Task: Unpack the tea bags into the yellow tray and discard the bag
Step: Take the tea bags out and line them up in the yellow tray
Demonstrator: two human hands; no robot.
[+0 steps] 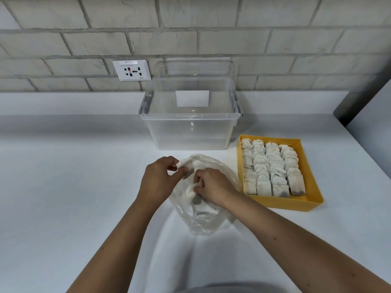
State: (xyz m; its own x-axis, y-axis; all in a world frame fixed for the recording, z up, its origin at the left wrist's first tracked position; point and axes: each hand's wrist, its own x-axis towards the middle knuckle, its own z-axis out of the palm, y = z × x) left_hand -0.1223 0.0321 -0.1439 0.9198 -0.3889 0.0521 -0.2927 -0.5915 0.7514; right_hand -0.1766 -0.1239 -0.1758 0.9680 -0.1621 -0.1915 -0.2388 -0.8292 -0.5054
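Tea bag (pixel 187 169) pinched by left hand (pixel 157 180), right hand (pixel 213 187) in plastic bag (pixel 203 223)

Background stuff on the white countertop (pixel 74 166), nothing fancy

There's a clear, lidless rectangular plastic storage bin (pixel 190 116) sitting towards the back of the counter, with a plain white rectangular label (pixel 192 98) on its far wall. What looks like its see-through lid (pixel 196 68) stands upright behind it, leaning on the pale grey brick wall (pixel 211 39). Just left of that, a white multi-pin wall socket plate (pixel 131 70) is set low in the bricks, with a small label on top too blurry to read. A dark grey wall edge (pixel 355 104) cuts in on the far right.
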